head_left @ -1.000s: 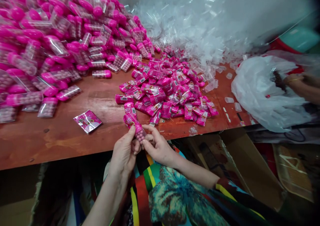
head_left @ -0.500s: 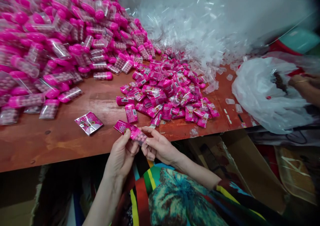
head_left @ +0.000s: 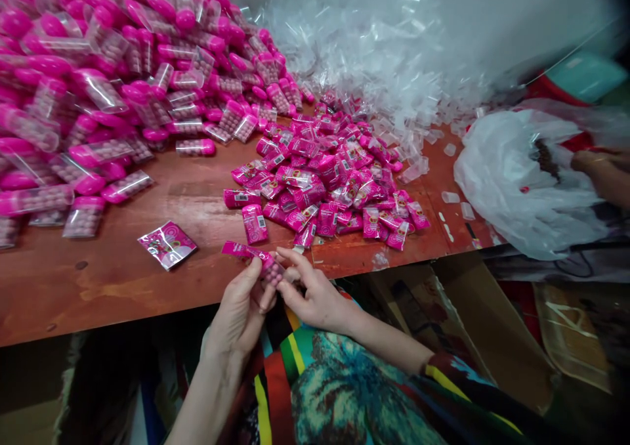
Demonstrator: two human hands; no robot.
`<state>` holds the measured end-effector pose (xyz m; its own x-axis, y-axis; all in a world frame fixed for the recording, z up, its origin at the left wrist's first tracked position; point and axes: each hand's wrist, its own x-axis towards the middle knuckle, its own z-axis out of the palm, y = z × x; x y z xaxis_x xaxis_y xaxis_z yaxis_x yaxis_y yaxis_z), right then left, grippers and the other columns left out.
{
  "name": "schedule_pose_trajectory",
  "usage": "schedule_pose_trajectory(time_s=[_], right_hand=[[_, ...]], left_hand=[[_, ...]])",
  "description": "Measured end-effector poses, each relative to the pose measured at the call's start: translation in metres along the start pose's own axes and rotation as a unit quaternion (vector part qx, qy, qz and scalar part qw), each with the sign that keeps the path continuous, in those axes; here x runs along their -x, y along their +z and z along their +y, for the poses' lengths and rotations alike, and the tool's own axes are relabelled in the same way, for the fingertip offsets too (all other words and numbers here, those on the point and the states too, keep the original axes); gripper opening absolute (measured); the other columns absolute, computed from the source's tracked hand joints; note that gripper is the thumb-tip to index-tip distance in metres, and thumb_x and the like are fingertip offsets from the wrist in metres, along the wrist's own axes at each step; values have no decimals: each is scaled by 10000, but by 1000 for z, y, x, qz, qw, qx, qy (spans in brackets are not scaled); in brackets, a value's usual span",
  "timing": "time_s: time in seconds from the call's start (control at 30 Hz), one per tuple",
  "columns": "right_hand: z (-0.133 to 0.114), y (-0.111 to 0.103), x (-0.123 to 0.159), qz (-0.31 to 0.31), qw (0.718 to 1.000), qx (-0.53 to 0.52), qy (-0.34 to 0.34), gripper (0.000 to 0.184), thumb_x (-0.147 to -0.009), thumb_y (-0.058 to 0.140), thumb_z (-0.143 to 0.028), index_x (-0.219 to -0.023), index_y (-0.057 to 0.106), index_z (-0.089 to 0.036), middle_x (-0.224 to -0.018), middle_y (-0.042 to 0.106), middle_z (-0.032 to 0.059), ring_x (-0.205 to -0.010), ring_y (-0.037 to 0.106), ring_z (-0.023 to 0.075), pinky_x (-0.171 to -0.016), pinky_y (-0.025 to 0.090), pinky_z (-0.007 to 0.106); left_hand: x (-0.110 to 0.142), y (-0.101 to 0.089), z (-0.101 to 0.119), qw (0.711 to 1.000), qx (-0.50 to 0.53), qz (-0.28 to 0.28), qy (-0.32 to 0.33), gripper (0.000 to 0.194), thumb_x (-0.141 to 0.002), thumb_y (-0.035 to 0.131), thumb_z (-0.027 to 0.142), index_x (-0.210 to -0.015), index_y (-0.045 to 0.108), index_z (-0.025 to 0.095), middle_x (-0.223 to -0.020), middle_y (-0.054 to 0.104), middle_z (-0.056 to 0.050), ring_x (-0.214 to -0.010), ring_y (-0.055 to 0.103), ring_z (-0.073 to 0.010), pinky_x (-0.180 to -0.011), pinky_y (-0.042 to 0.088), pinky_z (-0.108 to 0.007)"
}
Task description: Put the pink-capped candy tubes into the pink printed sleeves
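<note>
Just over the table's front edge, both my hands hold a small clear candy container (head_left: 273, 274) with pink candy balls showing at its lower end. A printed pink wrapper sleeve (head_left: 235, 250) covers its upper end and sticks out to the left. My left hand (head_left: 240, 300) pinches the sleeve and container between thumb and fingers. At the other end, my right hand (head_left: 315, 295) has its thumb and fingers closed on the container. Left of them, flat printed sleeves (head_left: 168, 245) lie on the wood. Beyond my hands is a pile of pink-wrapped containers (head_left: 319, 176).
A large heap of pink-capped containers with candy balls (head_left: 93, 90) fills the back left. Clear empty plastic containers (head_left: 364, 58) are heaped behind. At the right, another person's hand (head_left: 600, 169) is by a white plastic bag (head_left: 522, 189). Cardboard boxes (head_left: 492, 314) stand below the brown table (head_left: 113, 287).
My right fingers have shifted along the container's end, and the sleeve's free end has turned a little. The view has moved slightly, so the table things sit further left.
</note>
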<state>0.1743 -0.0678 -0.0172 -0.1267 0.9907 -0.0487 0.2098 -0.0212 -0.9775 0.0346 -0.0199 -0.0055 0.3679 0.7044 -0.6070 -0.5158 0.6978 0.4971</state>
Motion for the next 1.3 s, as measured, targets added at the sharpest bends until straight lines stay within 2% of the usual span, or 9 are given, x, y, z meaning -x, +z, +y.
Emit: schedule_pose_trajectory(time_s=[0.3, 0.47, 0.57, 0.7, 0.83, 0.93, 1.03, 1.13, 1.3], right_hand=[[2, -2, -1, -49, 983, -165, 59, 538, -970, 478, -245, -1463, 263, -232, -759, 560, -28, -661, 552, 115, -643, 464, 247], [-6, -4, -2, -26, 998, 52, -9, 534, -956, 484, -213, -1467, 333, -241, -861, 606, 21, -652, 541, 139, -660, 465, 291], [-6, -5, -1, -25, 997, 73, -20, 547, -949, 483, -198, -1473, 332, -234, -890, 620, 30, -642, 535, 135, -656, 462, 289], [3, -5, 2, -38, 994, -83, 58, 559, -933, 533, -210, -1454, 335, -242, -743, 574, -41, -591, 512, 94, -583, 432, 217], [11, -6, 1, -62, 957, -250, 136, 519, -948, 535, -327, -1418, 344, -219, -691, 610, -51, -482, 541, 81, -495, 441, 192], [13, -5, -2, -72, 927, -335, 156, 471, -956, 513, -441, -1340, 399, -195, -675, 657, -22, -463, 593, 111, -462, 465, 207], [12, -1, -4, -74, 901, -384, 187, 342, -922, 585, -451, -1124, 505, -186, -608, 612, -47, -401, 516, 80, -381, 386, 163], [11, 2, -4, -67, 880, -411, 228, 284, -892, 625, -444, -919, 512, -186, -551, 524, -80, -357, 403, 52, -324, 282, 148], [11, -6, 2, -81, 870, -425, 235, 242, -933, 558, -415, -893, 485, -188, -501, 520, -83, -317, 352, 58, -323, 272, 162]], left_hand=[[-1, -4, 0, 999, -40, -7, 11, 277, -810, 720, 401, -743, 678, 136, -415, 443, 46, -413, 382, -68, -451, 376, -182], [-3, 0, 1, 995, -90, 18, 37, 313, -759, 768, 409, -668, 629, 144, -393, 417, 56, -397, 350, -58, -425, 311, -176], [-4, 2, 2, 990, -118, 45, 58, 328, -705, 812, 406, -670, 627, 138, -412, 440, 60, -379, 336, -45, -397, 254, -177], [-3, -1, 5, 992, -96, 63, 59, 389, -737, 758, 497, -640, 594, 158, -418, 463, 52, -355, 333, -49, -394, 273, -194], [-4, -5, 9, 988, -112, 78, 68, 397, -787, 712, 455, -553, 550, 179, -361, 416, 44, -348, 340, -73, -393, 282, -218], [-4, -2, 11, 986, -123, 78, 76, 383, -778, 722, 404, -522, 549, 178, -363, 421, 34, -364, 353, -78, -393, 271, -220], [-3, 3, 10, 990, -104, 60, 68, 366, -767, 732, 379, -518, 555, 176, -369, 416, 35, -377, 351, -76, -397, 269, -214], [-3, 5, 6, 992, -88, 63, 67, 366, -760, 744, 358, -512, 547, 177, -384, 416, 37, -391, 357, -74, -406, 286, -211], [0, 2, 16, 984, -49, 112, 132, 319, -803, 717, 280, -558, 548, 167, -435, 459, 45, -394, 366, -62, -418, 311, -203]])
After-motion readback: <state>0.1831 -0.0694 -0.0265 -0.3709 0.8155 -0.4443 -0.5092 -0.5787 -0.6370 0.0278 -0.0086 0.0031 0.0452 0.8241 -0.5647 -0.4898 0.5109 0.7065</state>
